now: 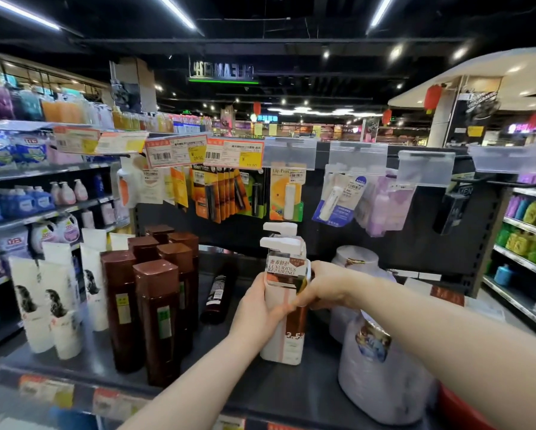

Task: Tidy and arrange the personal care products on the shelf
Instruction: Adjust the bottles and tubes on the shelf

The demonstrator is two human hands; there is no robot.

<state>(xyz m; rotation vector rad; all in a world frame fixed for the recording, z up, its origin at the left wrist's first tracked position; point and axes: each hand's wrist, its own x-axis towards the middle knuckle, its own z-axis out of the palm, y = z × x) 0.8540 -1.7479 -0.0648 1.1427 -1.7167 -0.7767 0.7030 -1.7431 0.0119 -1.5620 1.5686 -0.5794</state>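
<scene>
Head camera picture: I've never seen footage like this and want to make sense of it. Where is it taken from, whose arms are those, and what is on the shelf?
There is no machine here. The one picture comes from a wide-angle camera worn on a person's head, looking forward and down, so the arms are their own. Each grip is a bare hand: the left grip wraps the left side of a white pump bottle, and the right grip holds its right side nearer the top. The bottle is upright. On the dark shelf, left of it, stand tall brown bottles and white tubes. A dark bottle lies on its side behind. Pale lilac tubs sit on the right. Lip balm cards hang above.
</scene>
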